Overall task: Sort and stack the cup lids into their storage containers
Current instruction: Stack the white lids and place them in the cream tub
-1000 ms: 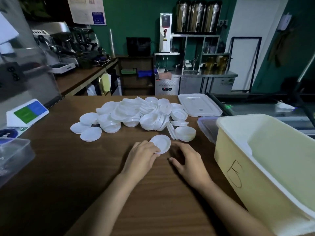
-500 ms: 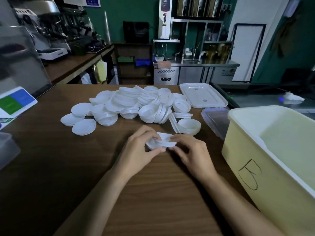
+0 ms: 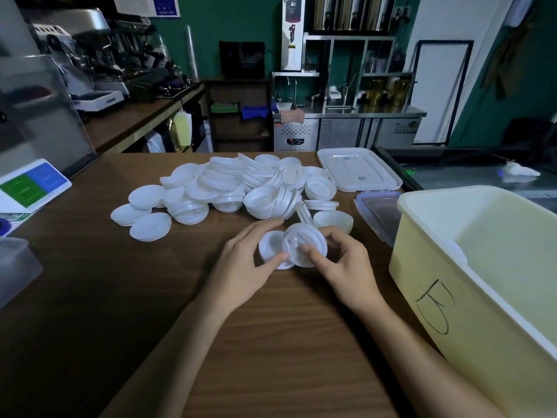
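1. A white lid was gripped between the thumb and fingers of the left hand, over the bench.
2. A second lid, tilted and overlapping the first, was pinched by the right hand.
3. The loose pile of lids was spread on the bench at 12 o'clock from the hands.
4. A yellow tub, marked with a handwritten sign, was stood at 3 o'clock; a flat tray lid was laid at 1 o'clock.
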A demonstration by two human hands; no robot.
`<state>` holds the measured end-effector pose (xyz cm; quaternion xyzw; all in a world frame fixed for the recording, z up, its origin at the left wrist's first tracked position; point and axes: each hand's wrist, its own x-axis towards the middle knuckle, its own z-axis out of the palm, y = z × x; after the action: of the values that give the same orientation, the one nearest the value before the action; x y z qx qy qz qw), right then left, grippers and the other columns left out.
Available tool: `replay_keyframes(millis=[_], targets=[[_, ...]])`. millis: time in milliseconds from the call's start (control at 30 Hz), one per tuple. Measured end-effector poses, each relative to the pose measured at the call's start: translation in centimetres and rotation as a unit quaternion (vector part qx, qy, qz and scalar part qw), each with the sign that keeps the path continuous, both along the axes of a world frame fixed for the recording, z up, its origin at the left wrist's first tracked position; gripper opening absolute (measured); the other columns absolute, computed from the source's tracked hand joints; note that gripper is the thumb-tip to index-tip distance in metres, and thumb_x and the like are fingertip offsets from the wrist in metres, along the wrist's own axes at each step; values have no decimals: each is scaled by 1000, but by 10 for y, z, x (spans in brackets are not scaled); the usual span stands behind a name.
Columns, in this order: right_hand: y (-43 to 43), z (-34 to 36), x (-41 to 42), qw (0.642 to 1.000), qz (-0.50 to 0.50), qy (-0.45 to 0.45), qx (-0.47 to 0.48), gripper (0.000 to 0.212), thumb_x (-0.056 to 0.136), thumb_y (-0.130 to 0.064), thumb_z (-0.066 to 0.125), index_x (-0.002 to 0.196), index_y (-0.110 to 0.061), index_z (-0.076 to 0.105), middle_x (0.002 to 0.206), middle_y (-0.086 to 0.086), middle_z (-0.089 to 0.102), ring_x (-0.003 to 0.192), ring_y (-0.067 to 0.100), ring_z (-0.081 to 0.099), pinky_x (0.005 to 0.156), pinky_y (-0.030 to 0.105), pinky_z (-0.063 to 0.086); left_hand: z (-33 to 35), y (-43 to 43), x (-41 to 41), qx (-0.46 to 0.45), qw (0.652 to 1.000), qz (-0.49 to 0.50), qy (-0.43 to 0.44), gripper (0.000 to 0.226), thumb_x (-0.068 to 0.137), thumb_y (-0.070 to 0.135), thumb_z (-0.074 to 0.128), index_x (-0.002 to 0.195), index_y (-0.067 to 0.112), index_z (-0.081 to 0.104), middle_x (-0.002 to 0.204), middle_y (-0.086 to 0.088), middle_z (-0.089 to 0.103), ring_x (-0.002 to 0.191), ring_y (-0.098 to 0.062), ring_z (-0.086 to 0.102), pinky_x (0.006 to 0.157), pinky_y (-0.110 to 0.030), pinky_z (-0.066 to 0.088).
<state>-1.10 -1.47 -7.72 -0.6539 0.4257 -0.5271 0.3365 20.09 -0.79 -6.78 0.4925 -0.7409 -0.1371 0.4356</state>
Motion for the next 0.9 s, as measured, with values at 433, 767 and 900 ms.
replay_keyframes(millis=[433,767,900], targets=[[-7,-5,-7,993,-87,-70,28,27,84,0,78,104,-15,68,96,-1,78,93,14,74,83,25,57,-6,-3,10,37,999,-2,-2,7,97,22,72,103,23,75,92,19,74,90,0,70,82,-21,54],[-8,-5,-4,997,-37,-57,40,33,93,2,71,121,-14,72,108,-7,78,102,7,73,87,16,53,-1,-1,3,131,978,-64,149,23,109,23,51,122,29,70,114,11,74,112,-11,68,94,-33,54],[-11,-5,-5,998,-34,-47,37,36,95,-2,70,127,-19,71,115,-10,77,109,5,70,92,16,52,0,-2,4,148,974,-78,154,27,110,24,49,127,29,69,119,17,73,117,-5,65,98,-31,52]])
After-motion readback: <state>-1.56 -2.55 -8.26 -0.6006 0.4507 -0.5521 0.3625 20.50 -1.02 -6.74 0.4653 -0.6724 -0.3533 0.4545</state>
